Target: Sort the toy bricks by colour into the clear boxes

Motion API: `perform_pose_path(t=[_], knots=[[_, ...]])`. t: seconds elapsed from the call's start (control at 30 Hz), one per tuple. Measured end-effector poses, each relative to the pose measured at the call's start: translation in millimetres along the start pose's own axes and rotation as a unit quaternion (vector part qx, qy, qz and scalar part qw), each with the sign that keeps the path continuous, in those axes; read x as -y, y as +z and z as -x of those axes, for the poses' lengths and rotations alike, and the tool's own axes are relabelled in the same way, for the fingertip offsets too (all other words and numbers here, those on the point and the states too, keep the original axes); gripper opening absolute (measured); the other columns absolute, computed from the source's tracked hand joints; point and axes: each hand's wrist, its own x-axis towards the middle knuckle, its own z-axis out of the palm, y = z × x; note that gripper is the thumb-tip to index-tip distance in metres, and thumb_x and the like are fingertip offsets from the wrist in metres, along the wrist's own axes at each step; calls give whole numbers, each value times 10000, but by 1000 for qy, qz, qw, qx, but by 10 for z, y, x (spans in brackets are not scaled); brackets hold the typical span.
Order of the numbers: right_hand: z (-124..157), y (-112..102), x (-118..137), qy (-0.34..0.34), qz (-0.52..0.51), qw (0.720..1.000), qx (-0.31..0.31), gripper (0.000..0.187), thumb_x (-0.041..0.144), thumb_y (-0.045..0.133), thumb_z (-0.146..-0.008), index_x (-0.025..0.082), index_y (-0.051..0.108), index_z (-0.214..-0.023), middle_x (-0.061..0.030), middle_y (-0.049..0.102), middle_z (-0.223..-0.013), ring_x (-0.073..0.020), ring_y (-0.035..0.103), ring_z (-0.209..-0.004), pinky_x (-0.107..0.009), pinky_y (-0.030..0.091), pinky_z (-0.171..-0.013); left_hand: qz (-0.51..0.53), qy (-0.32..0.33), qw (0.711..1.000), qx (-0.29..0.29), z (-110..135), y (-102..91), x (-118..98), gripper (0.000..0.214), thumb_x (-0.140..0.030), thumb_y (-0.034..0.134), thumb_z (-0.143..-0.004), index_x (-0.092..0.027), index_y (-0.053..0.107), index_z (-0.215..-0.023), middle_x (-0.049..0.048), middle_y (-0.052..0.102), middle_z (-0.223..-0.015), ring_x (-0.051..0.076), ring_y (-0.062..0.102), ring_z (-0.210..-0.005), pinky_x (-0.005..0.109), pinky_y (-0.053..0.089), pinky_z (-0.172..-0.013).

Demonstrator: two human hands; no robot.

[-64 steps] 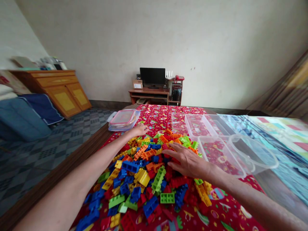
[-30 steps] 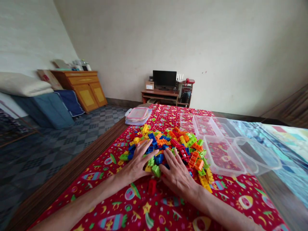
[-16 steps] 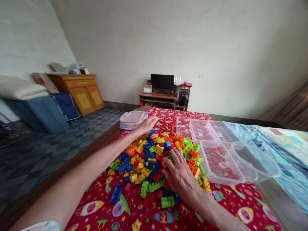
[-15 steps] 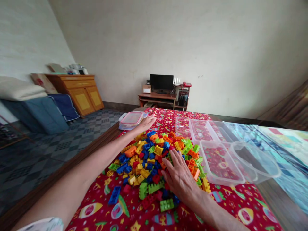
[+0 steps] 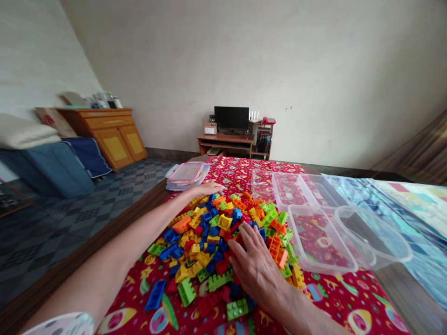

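Observation:
Plastic building bricks (image 5: pixel 195 246) in yellow, blue, green, orange and red lie in a loose heap on a red patterned cloth (image 5: pixel 335 302). My right hand (image 5: pixel 256 260) rests palm down on the near right part of the heap, fingers spread; the bricks beneath it are hidden. Beyond the heap's far left edge, my left hand (image 5: pixel 208 188) reaches forward with its fingers stretched to the right and low, the fingertips small and partly blurred. It appears to hold nothing. Just behind it sits a stack of clear lids (image 5: pixel 185 172), the top one with a pink seal.
Several clear plastic containers stand right of the heap, among them a rectangular box (image 5: pixel 323 270) and a rounded tub (image 5: pixel 394 256). A bed with a blue patterned cover (image 5: pixel 377 214) adjoins on the right. A desk with a monitor (image 5: pixel 231 118) stands by the wall.
My left hand has come back from beside the lids toward the heap's far edge. The right hand stays on the bricks, slightly nearer me. A few near bricks have shifted.

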Motion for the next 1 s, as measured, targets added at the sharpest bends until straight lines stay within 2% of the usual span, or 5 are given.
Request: perform_pose_path(t=[0.17,0.3,0.4,0.87,1.0], knots=[[4,-36,34,-17,-2,1000,-12,255,198,466,-930,143,609,-1133,-210,556,-1250,-330,470,-1279,-552,430,-1024,29,61,997,-23,627,-129,-64,643,-595,310,-900,-145,596,-1259,92,598,-1329,240,561,-1196,334,414,-1029],[22,-13,33,-17,10,1000,-23,264,199,481,-926,158,591,-1162,-199,537,-1282,-321,429,-1313,-557,411,-1037,-28,-42,980,-193,1115,-157,289,815,-711,200,-870,-119,594,-1267,124,562,-1366,295,483,-1289,409,299,-1125],[40,40,2,22,30,999,-26,316,233,508,-920,172,568,-1225,-214,472,-1365,-358,340,-1369,-592,386,-1039,-15,-96,979,-182,1306,-42,549,951,-782,110,-819,-104,539,-1329,140,504,-1415,306,439,-1330,420,308,-1122],[71,69,59,59,32,997,22,442,343,493,-938,164,519,-1341,-239,371,-1455,-362,340,-1374,-507,428,-1043,51,82,994,-53,1040,184,-383,660,-608,228,-938,-206,467,-1404,36,460,-1462,239,413,-1356,371,306,-1133],[97,57,57,58,36,998,18,453,345,476,-946,155,501,-1356,-250,383,-1443,-362,358,-1365,-505,432,-1039,12,56,987,-148,877,66,-318,663,-547,186,-950,-137,550,-1322,79,567,-1369,238,479,-1301,346,321,-1119]])
